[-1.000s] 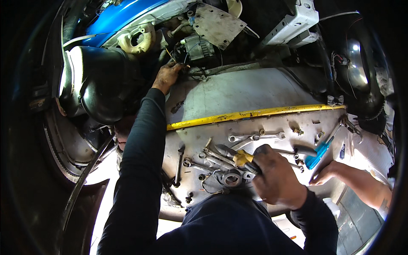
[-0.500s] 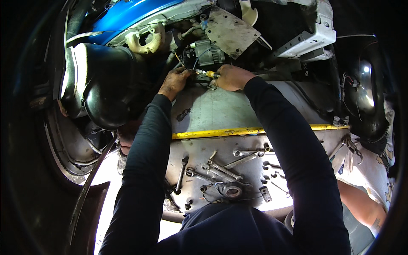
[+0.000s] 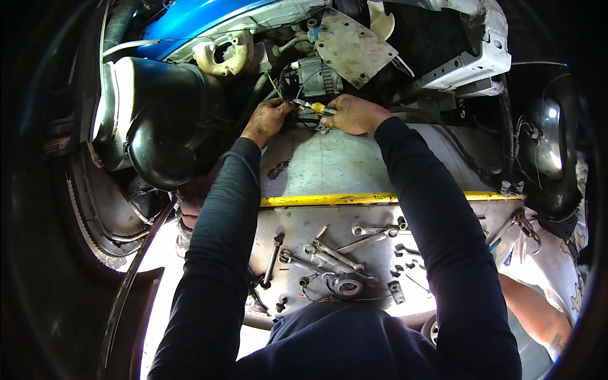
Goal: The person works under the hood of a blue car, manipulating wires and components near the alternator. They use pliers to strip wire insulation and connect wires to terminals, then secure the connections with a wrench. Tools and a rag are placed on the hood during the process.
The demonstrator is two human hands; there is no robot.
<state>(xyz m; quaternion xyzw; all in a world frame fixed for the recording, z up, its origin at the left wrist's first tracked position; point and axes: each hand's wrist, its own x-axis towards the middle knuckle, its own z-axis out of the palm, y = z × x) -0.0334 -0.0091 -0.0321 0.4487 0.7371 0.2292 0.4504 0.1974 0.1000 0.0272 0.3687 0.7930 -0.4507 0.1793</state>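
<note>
My left hand (image 3: 266, 120) is closed, its fingertips pinching a thin wire (image 3: 277, 88) that rises toward the engine. In my right hand (image 3: 358, 114) is a pair of yellow-handled pliers (image 3: 322, 108), whose metal jaws point left and touch or nearly touch the wire by my left fingertips. The exact contact is too small to tell. Just beyond both hands sits a finned metal alternator (image 3: 322, 75) with a blue wire (image 3: 308, 82) curving past it. A flat grey metal plate with holes (image 3: 354, 47) lies at an angle above the alternator.
Nearer me, a yellow bar (image 3: 329, 199) crosses a metal panel scattered with several wrenches (image 3: 335, 253) and a round metal part (image 3: 348, 287). A large black canister (image 3: 164, 120) stands left. A grey bracket (image 3: 468, 63) juts in at right. Another person's arm (image 3: 532, 310) shows lower right.
The pliers have tilted, their jaws now higher and closer to my left fingertips, with more yellow handle showing. The whole view has shifted slightly.
</note>
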